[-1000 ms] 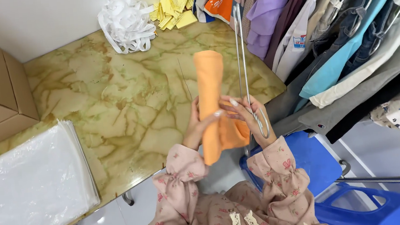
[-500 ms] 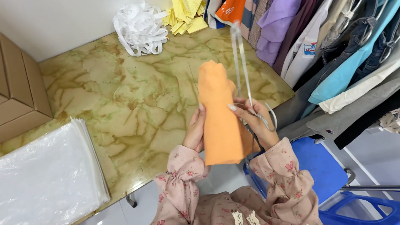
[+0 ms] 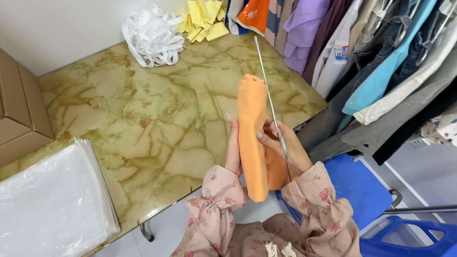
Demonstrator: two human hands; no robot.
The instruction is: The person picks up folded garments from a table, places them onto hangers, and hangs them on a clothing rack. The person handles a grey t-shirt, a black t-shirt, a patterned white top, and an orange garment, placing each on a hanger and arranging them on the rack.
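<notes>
Orange cloth drawn down along a thin metal rod, held above the surface edge.

Left hand (image 3: 234, 155) lies flat against the orange cloth (image 3: 254, 137); right hand (image 3: 286, 149) has its grip closed on cloth and metal rod (image 3: 271, 105) together. Since a moment ago the cloth sits lower and more bunched, so the rod tip now stands exposed. The cloth is a smooth, upright, rolled tube. Beyond: marbled surface (image 3: 144, 120), white strips (image 3: 150, 35), yellow pieces (image 3: 204, 19).
</notes>
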